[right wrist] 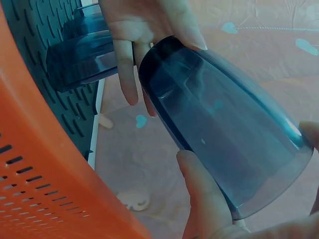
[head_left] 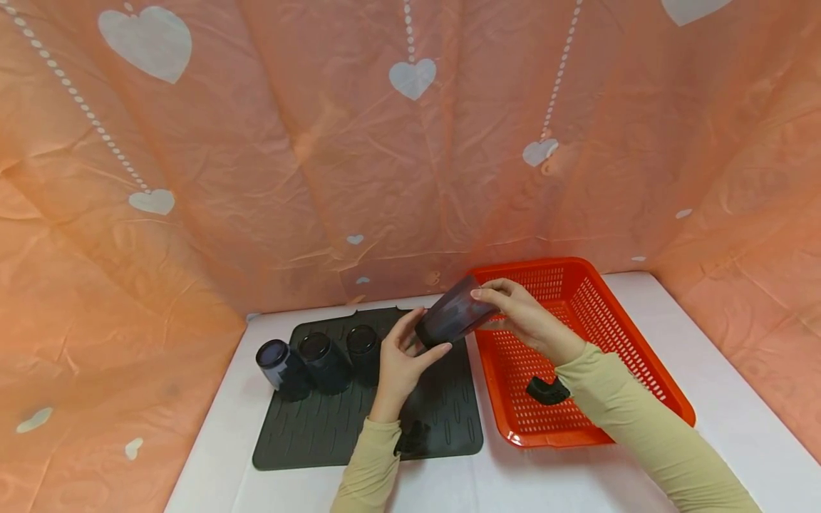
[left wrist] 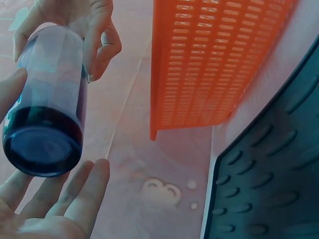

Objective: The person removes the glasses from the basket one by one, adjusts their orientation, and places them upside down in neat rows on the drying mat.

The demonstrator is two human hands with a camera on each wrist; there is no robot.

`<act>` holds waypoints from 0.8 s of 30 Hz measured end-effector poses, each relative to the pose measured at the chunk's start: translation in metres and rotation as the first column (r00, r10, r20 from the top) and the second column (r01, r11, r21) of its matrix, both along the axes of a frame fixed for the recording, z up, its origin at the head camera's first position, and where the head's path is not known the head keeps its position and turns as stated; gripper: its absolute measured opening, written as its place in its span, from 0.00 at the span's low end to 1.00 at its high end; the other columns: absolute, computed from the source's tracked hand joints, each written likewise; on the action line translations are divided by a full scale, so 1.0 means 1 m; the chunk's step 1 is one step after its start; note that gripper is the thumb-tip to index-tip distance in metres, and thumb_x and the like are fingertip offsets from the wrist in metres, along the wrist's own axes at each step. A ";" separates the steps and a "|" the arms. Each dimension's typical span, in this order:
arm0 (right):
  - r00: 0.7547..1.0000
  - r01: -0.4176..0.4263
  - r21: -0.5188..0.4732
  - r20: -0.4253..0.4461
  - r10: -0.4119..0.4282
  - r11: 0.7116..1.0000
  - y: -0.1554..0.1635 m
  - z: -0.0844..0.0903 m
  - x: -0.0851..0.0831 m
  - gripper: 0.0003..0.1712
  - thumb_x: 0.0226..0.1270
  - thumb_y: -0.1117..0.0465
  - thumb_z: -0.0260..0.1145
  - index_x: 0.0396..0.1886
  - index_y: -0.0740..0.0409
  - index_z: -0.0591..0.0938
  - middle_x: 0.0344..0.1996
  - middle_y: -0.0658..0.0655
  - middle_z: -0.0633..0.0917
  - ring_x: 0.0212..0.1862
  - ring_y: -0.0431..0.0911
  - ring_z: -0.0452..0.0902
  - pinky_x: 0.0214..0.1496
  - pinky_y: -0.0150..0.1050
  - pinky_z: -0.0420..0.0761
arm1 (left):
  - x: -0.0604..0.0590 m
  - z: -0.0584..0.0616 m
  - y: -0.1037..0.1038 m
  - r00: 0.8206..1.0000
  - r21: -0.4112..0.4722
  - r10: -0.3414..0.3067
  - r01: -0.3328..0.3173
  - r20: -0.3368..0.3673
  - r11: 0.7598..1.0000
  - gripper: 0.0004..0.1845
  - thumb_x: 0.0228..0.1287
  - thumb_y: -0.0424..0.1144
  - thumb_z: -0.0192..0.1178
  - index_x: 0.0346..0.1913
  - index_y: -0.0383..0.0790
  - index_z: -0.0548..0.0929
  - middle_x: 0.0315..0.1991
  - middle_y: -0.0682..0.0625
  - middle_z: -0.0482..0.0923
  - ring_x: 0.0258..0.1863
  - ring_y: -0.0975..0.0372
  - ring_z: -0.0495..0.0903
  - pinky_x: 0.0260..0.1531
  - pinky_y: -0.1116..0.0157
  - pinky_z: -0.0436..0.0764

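A tinted, see-through drinking glass [head_left: 452,313] is held tilted in the air, its dark base down and to the left. My right hand [head_left: 529,320] grips it near the wide rim, thumb on one side and fingers on the other. Around the base end, my left hand [head_left: 400,363] has its fingers spread. In the left wrist view those fingers [left wrist: 92,191] are fairly straight below the glass's thick base. Three similar dark glasses [head_left: 327,365] stand upside down in a row on the left part of a dark ridged drying mat [head_left: 321,434].
An orange-red perforated plastic basket [head_left: 532,266] stands right of the mat, under my right forearm. White cloth [head_left: 442,491] covers the table. A peach curtain [head_left: 359,157] with pale hearts hangs close behind and at both sides. Black wrist straps [head_left: 546,390] show at my sleeves.
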State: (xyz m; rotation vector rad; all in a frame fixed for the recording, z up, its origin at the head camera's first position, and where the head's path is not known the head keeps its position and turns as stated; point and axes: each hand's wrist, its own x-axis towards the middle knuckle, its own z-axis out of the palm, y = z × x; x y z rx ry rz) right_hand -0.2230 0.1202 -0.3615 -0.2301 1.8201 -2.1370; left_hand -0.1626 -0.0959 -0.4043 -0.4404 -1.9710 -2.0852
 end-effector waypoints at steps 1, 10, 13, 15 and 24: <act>1.000 -0.001 0.003 0.000 0.001 1.000 -0.001 -0.001 0.000 0.23 0.66 0.58 0.63 0.53 0.65 0.65 0.48 0.62 0.71 0.42 0.50 0.75 0.47 0.52 0.81 | 0.000 0.000 0.001 1.000 0.002 -0.002 0.002 0.002 1.000 0.35 0.47 0.21 0.71 0.63 0.31 0.72 0.58 0.39 0.74 0.54 0.51 0.76 0.51 0.51 0.77; 1.000 -0.022 0.034 0.015 0.022 0.999 -0.005 -0.006 0.001 0.28 0.66 0.57 0.64 0.57 0.67 0.63 0.52 0.64 0.69 0.46 0.52 0.75 0.49 0.52 0.80 | -0.007 -0.019 0.004 0.999 -0.012 0.018 -0.018 -0.033 1.000 0.34 0.48 0.26 0.73 0.62 0.37 0.75 0.55 0.44 0.76 0.50 0.55 0.77 0.49 0.63 0.79; 0.999 -0.033 0.054 0.009 0.033 0.998 -0.006 -0.007 0.001 0.29 0.67 0.56 0.63 0.57 0.67 0.62 0.52 0.65 0.69 0.47 0.53 0.75 0.49 0.51 0.80 | -0.013 -0.031 0.003 0.999 -0.003 0.025 -0.026 -0.036 1.000 0.34 0.47 0.26 0.74 0.61 0.42 0.76 0.55 0.46 0.76 0.51 0.54 0.76 0.50 0.61 0.78; 0.999 -0.045 0.065 0.005 0.044 0.997 -0.005 -0.007 0.001 0.29 0.67 0.57 0.63 0.58 0.67 0.62 0.53 0.65 0.69 0.47 0.53 0.75 0.50 0.51 0.80 | -0.014 -0.034 0.002 0.998 -0.003 0.031 -0.031 -0.045 0.999 0.34 0.46 0.28 0.75 0.60 0.44 0.77 0.55 0.47 0.77 0.50 0.54 0.76 0.50 0.60 0.79; 0.994 -0.106 0.110 0.004 0.106 0.988 -0.005 -0.007 0.000 0.31 0.67 0.56 0.62 0.61 0.67 0.60 0.55 0.65 0.67 0.49 0.54 0.72 0.52 0.48 0.79 | 0.004 -0.009 0.001 0.998 0.023 0.059 -0.059 0.028 0.998 0.33 0.45 0.24 0.74 0.59 0.35 0.77 0.53 0.45 0.78 0.50 0.53 0.77 0.51 0.58 0.78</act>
